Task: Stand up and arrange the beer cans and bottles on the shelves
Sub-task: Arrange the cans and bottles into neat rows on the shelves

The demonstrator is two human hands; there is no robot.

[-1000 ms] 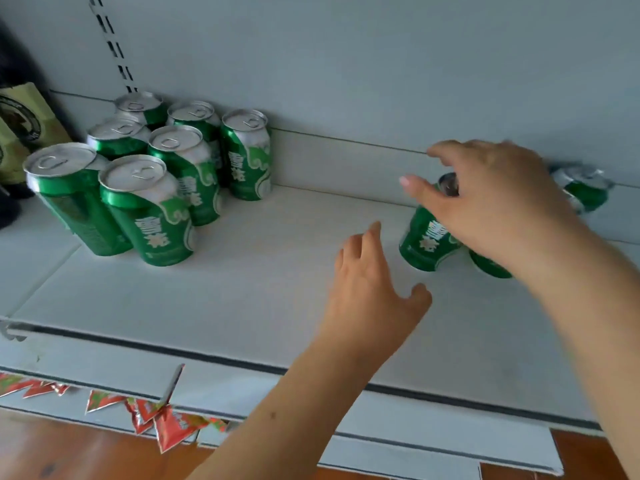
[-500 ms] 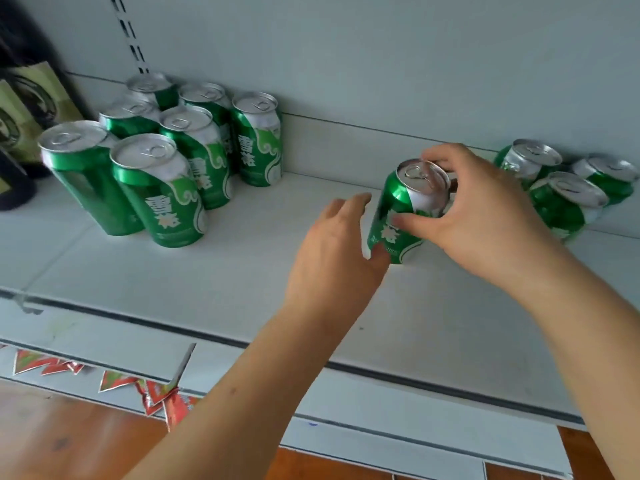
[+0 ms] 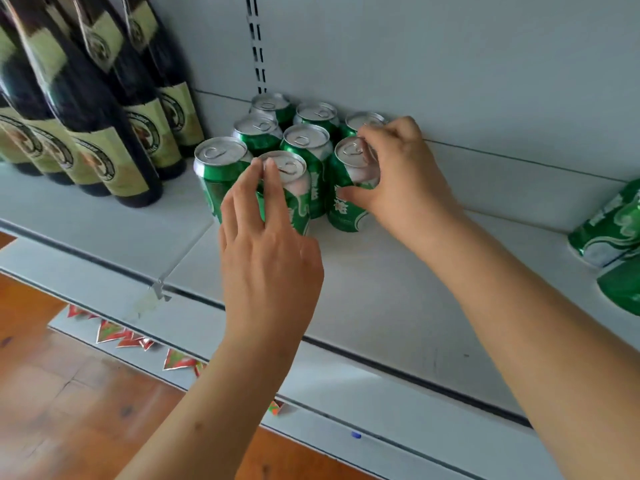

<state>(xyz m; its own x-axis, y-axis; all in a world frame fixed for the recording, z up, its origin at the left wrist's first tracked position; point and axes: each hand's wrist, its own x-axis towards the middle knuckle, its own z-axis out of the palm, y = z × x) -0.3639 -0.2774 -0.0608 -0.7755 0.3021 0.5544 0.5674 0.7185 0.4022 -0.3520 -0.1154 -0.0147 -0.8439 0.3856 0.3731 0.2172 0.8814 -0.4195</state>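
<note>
Looks like shop, prob small grocery or liquor aisle. Grey metal shelf (image 3: 398, 289) with slotted upright (image 3: 256, 46) in back panel, typical retail gondola. Identical green cans (image 3: 311, 168) grouped in rows, dark bottles (image 3: 104, 133) with same label lined up beside. Red-green promo flags (image 3: 138, 341) strung along lower shelf edge. Wood floor (image 3: 52, 410) below.

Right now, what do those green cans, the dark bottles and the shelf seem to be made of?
Green cans: likely thin aluminium, with bare silvery lids, pull tabs and glossy printed sides.
Dark bottles: probably dark glass with a slight sheen; matte cream labels that look like paper.
Shelf: seemingly painted metal, pale grey and matte, with slotted uprights behind.
</note>
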